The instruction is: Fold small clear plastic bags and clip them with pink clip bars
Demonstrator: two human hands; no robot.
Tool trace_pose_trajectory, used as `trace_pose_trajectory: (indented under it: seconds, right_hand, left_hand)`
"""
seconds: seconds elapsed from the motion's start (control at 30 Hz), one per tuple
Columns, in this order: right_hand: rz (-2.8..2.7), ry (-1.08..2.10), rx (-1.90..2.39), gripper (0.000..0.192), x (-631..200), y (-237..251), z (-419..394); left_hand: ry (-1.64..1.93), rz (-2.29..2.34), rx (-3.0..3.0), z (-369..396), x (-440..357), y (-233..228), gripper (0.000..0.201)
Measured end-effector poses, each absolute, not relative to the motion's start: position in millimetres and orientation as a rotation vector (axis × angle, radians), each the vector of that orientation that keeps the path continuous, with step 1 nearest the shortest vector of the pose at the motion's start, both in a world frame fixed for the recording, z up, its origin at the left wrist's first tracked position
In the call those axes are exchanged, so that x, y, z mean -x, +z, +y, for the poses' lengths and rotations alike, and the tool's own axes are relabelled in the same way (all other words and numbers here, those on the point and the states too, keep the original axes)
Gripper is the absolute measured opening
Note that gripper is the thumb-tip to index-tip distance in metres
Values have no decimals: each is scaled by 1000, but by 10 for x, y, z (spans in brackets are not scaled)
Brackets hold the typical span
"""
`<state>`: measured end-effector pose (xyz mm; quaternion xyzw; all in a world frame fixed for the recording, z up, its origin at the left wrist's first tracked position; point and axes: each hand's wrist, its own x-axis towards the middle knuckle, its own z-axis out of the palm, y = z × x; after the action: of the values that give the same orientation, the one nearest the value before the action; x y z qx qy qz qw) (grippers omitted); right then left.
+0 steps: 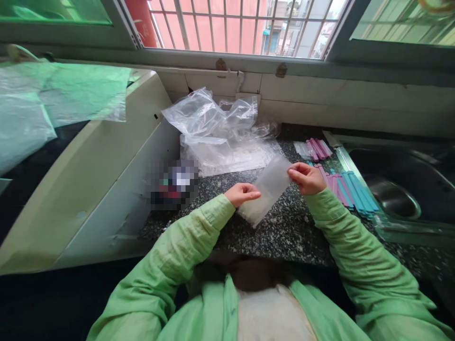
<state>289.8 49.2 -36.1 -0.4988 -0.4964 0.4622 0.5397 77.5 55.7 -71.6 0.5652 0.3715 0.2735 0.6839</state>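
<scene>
Small bag [268,189] above counter [284,232], sticks [346,189] right beside sink [398,189], bag heap [220,137] behind

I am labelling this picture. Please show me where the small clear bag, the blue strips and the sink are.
small clear bag [269,189]: head view, middle of the film between both hands.
blue strips [357,192]: head view, middle of the row beside the sink.
sink [394,199]: head view, its metal basin.
</scene>
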Motion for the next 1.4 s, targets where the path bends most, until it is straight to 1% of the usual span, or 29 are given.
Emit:
trace_pose_trajectory:
  seconds: [0.1, 0.27, 0.47, 0.63, 0.83, 0.9, 1.0, 1.07, 1.1, 1.17, 1.27, 1.4]
  right_hand:
    - [-1077, 1040, 1207, 37, -3016, -366, 540]
    - [-986, 979, 1214, 36, -3196, -409, 589]
    - [-1111, 926, 1226, 32, -3321, -506, 635]
    - [-1146, 901, 1271, 26, -3353, -551, 655]
    - [-1220, 843, 1335, 30, -3378, -569, 641]
    - [-1304, 735, 1393, 31, -3396, -553, 621]
    - [-1482, 388, 1480, 38, -3367, -465, 578]
    - [-1655, 170, 1440, 42, -3267, -382, 557]
    - [-1781, 108, 1374, 40, -3191, -345, 553]
    - [-2054, 173, 1192, 33, -3009, -300, 564]
    - [-2334, 534, 967, 34, -2766, -321, 610]
    - [-2410, 940, 992, 36, -2663, -405, 630]
  left_hand:
    - [633, 843, -1278, 557, -762, -732, 40]
    - [647, 897, -1248, 579, -744, -733, 45]
    - [818, 1013, -1182, 599, -766, -731, 39]
    - [940, 989, -1206, 590, -765, -663, 39]
    - [974, 992, -1275, 575, -745, -647, 35]
    - [966, 990, -1317, 566, -741, -643, 34]
    - [858, 931, -1376, 549, -735, -635, 34]
    - [729, 871, -1425, 537, -726, -633, 35]
    - [668, 846, -1453, 532, -720, -633, 35]
    - [575, 809, -1514, 526, -702, -632, 35]
    - [510, 767, -1580, 529, -666, -623, 36]
    - [474, 733, -1605, 548, -622, -605, 38]
